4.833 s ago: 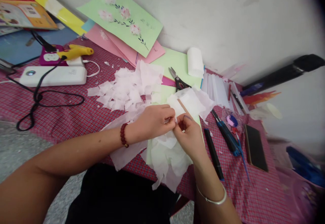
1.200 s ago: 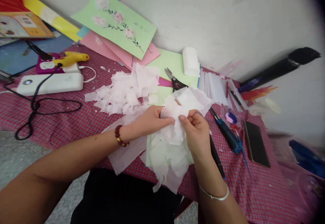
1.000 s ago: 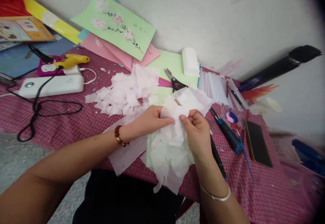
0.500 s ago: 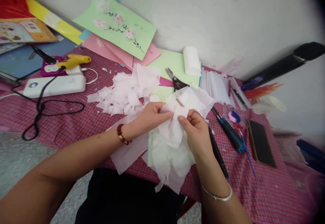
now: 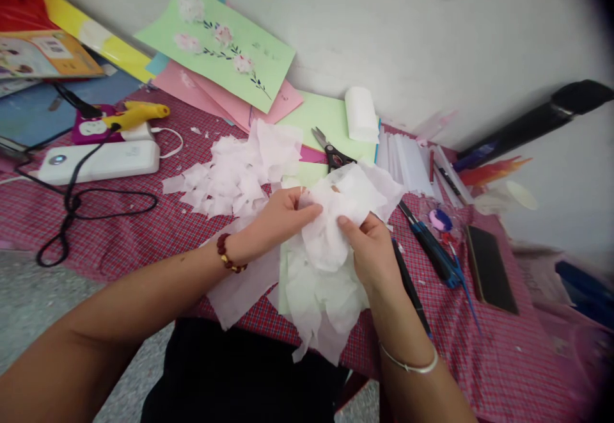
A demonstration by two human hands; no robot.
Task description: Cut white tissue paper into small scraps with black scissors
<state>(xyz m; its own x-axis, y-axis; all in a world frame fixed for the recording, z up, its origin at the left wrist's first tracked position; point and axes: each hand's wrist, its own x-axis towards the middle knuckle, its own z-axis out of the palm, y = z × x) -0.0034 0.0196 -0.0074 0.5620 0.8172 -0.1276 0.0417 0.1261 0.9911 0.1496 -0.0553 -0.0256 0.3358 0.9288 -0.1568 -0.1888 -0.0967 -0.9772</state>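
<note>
Tissue (image 5: 327,247) sits between left hand (image 5: 281,218) and right hand (image 5: 375,250), each nearly closed, pinching one side. Prob feather-light, floppy and easy to rip, so I'd stick to the sides, loose pinch only.

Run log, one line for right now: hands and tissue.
left hand: holding tissue | right hand: holding same tissue | scissors: lying beyond hands, untouched
</note>
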